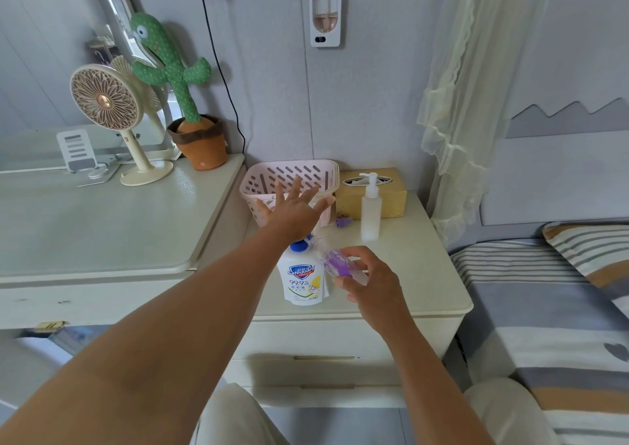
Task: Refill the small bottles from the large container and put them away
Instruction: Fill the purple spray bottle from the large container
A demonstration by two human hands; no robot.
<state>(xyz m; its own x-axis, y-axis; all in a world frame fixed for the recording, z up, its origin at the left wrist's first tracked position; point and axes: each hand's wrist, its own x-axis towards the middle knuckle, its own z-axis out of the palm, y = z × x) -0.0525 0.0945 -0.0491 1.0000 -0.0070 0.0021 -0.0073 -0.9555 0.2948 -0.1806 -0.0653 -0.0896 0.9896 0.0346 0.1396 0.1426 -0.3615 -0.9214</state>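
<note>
Head view: two hands work over one nightstand [425, 274]. One container [303, 281], white with a blue pump top, stands upright near the front edge. The left hand [292, 206] hangs palm down above and just behind that pump, all five fingers straight and spread wide, holding nothing; whether the wrist touches the pump cannot be told. The right hand [369, 281] pinches one purple bottle [340, 262], clear with purple print, between thumb and curled fingers. It is tilted, with its upper end close to the container's nozzle, just right of the container. A second small bottle, the pump bottle [370, 209], stands upright farther back and apart from both hands, just in front of one tissue box [391, 192]. One purple cap [341, 222] lies on the nightstand between the pump bottle and one pink basket [289, 175], which sits at the back against the wall, behind the left hand. On the desk [102, 226] to the left stand one fan [105, 99] and one cactus [170, 70] toy in a pot. A striped bed [544, 308] lies to the right.
</note>
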